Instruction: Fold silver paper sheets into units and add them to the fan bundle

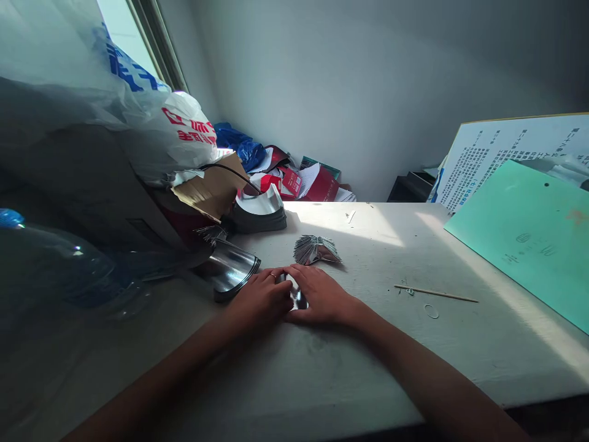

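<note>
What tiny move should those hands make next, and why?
Perhaps lift the right hand slightly, with the left hand steadying the shiny, curved silver metal piece: both hands crowd around it, hiding much of its surface.

Cluttered indoor workspace, home or small workshop unclear: white desk, plain wall, window, stuffed plastic bags, cardboard, printed board, stacked curved metal pieces.

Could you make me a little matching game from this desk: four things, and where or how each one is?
1. Metal piece
2. Stick
3. Bottle cap
4. Silver strips

A. Blue
B. Near a white loop
C. Fanned out
D. Between left grip and right grip

Pairs: 1-D, 2-B, 3-A, 4-C.
</note>
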`<control>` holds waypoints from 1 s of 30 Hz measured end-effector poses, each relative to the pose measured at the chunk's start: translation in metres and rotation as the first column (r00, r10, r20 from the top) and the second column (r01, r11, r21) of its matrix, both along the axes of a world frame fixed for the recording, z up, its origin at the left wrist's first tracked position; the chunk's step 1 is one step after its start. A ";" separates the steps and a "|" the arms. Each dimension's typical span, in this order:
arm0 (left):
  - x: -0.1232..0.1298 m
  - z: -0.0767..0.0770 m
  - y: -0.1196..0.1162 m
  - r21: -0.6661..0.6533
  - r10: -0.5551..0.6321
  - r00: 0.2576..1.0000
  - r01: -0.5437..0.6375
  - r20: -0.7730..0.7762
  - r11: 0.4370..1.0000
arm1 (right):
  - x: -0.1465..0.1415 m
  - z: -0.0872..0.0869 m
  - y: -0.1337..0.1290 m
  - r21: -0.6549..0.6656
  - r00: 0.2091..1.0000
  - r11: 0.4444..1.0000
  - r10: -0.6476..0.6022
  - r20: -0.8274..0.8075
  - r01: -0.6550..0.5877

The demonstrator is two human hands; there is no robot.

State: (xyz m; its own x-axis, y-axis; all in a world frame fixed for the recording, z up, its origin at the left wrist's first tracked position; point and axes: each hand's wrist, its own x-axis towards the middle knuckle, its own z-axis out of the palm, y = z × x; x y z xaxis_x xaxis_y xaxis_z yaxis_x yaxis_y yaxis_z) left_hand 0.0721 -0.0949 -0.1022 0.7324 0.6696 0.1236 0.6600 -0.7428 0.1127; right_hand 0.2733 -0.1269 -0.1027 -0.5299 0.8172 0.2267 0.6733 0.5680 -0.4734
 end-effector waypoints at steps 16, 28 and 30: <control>-0.003 0.005 -0.013 -0.046 0.022 0.998 -0.020 0.050 0.999 | 0.009 0.003 0.003 -0.103 0.996 0.992 0.073 -0.060 -0.079; -0.003 0.010 -0.016 -0.081 0.019 1.000 -0.018 0.010 0.997 | 0.022 0.002 0.009 -0.062 0.989 0.987 0.147 -0.001 -0.147; -0.003 0.011 -0.016 -0.087 0.015 1.000 -0.015 -0.001 0.996 | 0.022 0.002 0.008 -0.066 0.991 0.989 0.131 0.005 -0.130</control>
State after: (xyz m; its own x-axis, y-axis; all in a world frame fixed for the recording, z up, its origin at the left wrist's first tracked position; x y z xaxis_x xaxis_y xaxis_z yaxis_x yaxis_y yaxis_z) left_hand 0.0691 -0.1107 -0.0916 0.7220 0.6890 0.0641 0.6714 -0.7199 0.1757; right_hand 0.2955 -0.1185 -0.1003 -0.6348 0.7537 0.1700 0.5997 0.6194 -0.5066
